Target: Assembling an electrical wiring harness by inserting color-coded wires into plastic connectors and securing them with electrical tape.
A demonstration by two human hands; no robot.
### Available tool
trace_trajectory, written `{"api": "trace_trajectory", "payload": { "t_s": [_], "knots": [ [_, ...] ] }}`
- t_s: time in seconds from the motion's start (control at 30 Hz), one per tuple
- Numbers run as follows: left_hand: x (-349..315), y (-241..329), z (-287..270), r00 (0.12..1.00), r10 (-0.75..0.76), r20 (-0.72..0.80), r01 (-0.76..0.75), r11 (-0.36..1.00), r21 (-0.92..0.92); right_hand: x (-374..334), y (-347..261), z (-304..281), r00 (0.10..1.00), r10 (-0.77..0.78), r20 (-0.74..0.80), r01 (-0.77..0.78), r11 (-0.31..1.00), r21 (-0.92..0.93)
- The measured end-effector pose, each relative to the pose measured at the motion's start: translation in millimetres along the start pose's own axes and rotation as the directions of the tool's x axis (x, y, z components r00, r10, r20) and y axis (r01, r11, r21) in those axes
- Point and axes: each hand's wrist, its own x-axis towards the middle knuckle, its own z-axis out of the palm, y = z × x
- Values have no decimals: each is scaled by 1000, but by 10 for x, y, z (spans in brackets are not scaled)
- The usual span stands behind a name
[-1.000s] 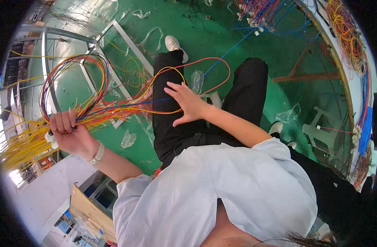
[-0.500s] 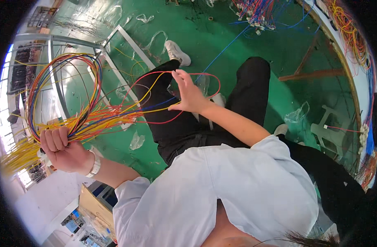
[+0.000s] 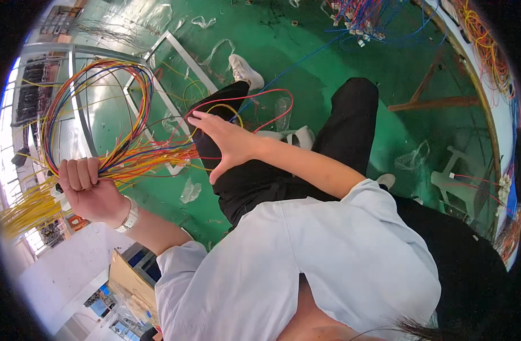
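Observation:
At the left, my left hand (image 3: 92, 190) is closed in a fist around a bundle of thin electrical wires (image 3: 141, 162) in red, yellow, blue and dark colours. Above the fist, part of the bundle curves up into a large round coil (image 3: 148, 108). My right hand (image 3: 229, 139) is open over my thigh, thumb and fingers spread wide around the right end of the bundle. Whether any wire touches its palm is hidden. A loose red wire loop (image 3: 291, 105) sticks out past that hand. Yellow wires (image 3: 30, 210) fan out beyond my left fist.
A grey metal frame (image 3: 186, 59) stands beyond the coil. Blue and red wires with white connectors (image 3: 360, 23) hang at the top. At the right are a plastic stool (image 3: 459, 176) and a curved table edge (image 3: 481, 91). Plastic scraps (image 3: 190, 191) litter the green floor.
My right hand has moved left along the wires toward my left fist and opened wider. The coil has shifted slightly right and up; my left hand keeps its grip.

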Motion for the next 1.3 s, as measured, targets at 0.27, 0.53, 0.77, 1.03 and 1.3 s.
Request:
{"api": "trace_trajectory", "payload": {
  "t_s": [0.27, 0.53, 0.77, 1.03, 1.3],
  "knots": [
    [22, 26, 3, 999, -13, 30, 14, 1000, -24, 67, -144, -92, 984, 169, 49, -171, 984, 38],
    [32, -6, -6, 1000, -9, 24, 9, 1000, -2, -95, -208, -76, 962, 237, -139, -196, 946, 258],
    [-23, -92, 92, 995, -101, 20, 102, 993, -53, 272, 0, -374, 1000, -15, -15, 11, 965, -263],
    [55, -173, 163, 947, -248, 205, 294, 926, -237, 744, 209, -281, 740, 65, 670, -287, 931, 226],
    [27, -159, 77, 971, -223, 91, 233, 964, -127, 442, -37, -633, 971, 74, 226, -72, 997, -18]
  ]
}}
